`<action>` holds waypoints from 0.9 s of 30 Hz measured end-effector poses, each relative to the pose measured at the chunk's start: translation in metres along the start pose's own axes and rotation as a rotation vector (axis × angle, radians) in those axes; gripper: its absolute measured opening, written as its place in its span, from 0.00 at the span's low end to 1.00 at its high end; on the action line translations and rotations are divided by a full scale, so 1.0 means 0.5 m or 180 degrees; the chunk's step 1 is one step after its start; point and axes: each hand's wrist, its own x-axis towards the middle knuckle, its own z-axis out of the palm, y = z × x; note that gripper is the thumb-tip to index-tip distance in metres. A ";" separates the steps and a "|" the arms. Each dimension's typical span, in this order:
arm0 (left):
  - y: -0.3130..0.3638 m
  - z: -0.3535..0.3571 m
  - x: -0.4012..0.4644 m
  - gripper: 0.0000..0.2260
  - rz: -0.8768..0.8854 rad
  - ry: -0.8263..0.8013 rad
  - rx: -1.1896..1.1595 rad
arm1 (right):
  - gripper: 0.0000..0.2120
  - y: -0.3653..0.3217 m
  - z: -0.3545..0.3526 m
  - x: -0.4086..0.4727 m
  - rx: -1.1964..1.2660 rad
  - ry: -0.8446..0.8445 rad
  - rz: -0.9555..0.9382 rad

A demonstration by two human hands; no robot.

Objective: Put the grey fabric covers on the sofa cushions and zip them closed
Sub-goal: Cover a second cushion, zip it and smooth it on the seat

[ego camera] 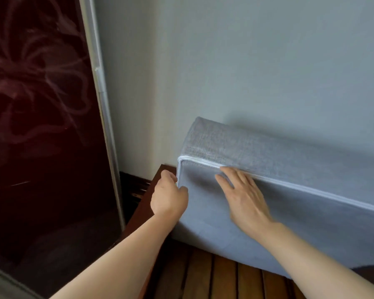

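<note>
Cushion (268, 223) stands on edge on the slatted wooden sofa frame (225, 279), back against the pale wall (246, 61), filling the view from centre out to 3 o'clock. Grey cover (257, 145) is already on it. White zipper line (300, 187) runs along the front top edge from 3 o'clock in to the near corner, then turns down the end.

Your left hand (168, 197) sits at the corner, around 9 o'clock of the cushion's front face, fingers curled and pinching the cover edge at the zipper turn. Slider itself is hidden, can't tell if you have it. Your right hand (244, 197) lies flat on the front face just below the zipper, fingers straight, pressing the fabric, gripping nothing.

Handling, my judgement: foam block, light for its bulk, soft and springy, will tip or slide on the slats if you tug sideways. Cover is woven cloth, not slippery, snug, so it bunches at corners. Zipper looks closed along the top; the corner is the tight spot.

Take hold at the slider tab if it is there. Brace the fabric flat beside it, close to the teeth. Don't pull on loose cloth alone.

Dark red patterned panel (41, 126) stands at 9 o'clock, apart from the cushion.
</note>
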 end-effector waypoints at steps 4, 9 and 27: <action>0.109 0.032 -0.048 0.15 0.1760 0.0499 0.0634 | 0.36 0.085 -0.037 -0.041 0.0080 -0.0099 0.0739; 0.230 0.138 -0.068 0.34 0.2647 -0.0170 0.1985 | 0.45 0.240 -0.086 -0.097 -0.0035 -0.0586 0.1363; 0.188 0.274 -0.240 0.44 0.2814 0.0191 0.3087 | 0.47 0.319 -0.037 -0.369 -0.0017 -0.0411 0.1353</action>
